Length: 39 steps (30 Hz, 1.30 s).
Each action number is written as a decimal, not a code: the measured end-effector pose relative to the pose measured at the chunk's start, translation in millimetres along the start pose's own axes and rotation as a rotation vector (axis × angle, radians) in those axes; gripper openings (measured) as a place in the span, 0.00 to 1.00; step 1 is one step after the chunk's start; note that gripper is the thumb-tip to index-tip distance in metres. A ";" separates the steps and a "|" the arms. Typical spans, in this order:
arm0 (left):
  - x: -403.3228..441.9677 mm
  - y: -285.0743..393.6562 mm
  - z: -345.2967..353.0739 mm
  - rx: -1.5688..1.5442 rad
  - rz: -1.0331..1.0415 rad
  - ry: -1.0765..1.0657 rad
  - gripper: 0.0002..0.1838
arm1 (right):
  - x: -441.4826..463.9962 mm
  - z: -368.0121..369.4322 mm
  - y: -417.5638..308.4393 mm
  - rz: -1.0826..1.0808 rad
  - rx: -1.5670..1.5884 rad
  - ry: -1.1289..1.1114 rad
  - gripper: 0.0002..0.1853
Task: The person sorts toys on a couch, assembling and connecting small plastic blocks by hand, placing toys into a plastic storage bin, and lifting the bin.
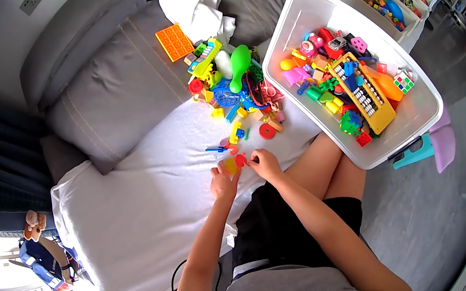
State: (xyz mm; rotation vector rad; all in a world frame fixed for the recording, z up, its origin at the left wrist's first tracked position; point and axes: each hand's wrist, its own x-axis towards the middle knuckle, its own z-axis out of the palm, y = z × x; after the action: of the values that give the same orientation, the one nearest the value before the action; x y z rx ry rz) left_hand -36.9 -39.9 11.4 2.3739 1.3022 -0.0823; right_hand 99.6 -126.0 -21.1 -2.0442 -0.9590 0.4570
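My left hand [225, 183] grips a small yellow and red plastic toy piece [230, 166] above the white sheet [135, 222]. My right hand [265, 165] is closed in a pinch right beside its red part [240, 160]; what sits between those fingertips is too small to make out. Just beyond my hands lie a blue stick-like piece [216, 149], a yellow and blue toy piece [236, 133] and a red ring [267, 131]. Farther out, a heap of mixed toys includes a green spoon-shaped toy [240, 66] and a blue basket-like toy [226, 93].
A large white plastic bin [363, 156] at my right holds many toys, among them a yellow abacus [384, 119] and a cube puzzle [403, 82]. An orange studded plate [174, 42] and a white cloth [191, 9] rest on the grey sofa [109, 98]. More toy boxes [365, 1] stand behind.
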 end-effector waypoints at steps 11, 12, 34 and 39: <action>25.5 18.9 3.1 -0.308 0.199 0.072 0.17 | 0.6 -12.8 5.9 0.078 0.086 -0.076 0.15; 27.2 16.9 12.1 -0.415 0.159 0.072 0.16 | 2.1 -14.3 6.6 0.202 0.254 -0.094 0.14; 88.3 269.5 -46.6 -1.612 0.155 -0.347 0.38 | 70.5 -214.8 -34.5 0.139 1.157 0.981 0.23; 62.1 130.1 17.7 -1.148 0.177 0.236 0.13 | 33.8 -108.3 -3.6 0.350 0.946 0.447 0.13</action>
State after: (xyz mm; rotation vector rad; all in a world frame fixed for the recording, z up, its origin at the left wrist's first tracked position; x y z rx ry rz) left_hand 106.6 -58.6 23.9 1.4806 0.8331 0.7964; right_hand 185.0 -155.3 47.7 -1.3259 -0.0469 0.4803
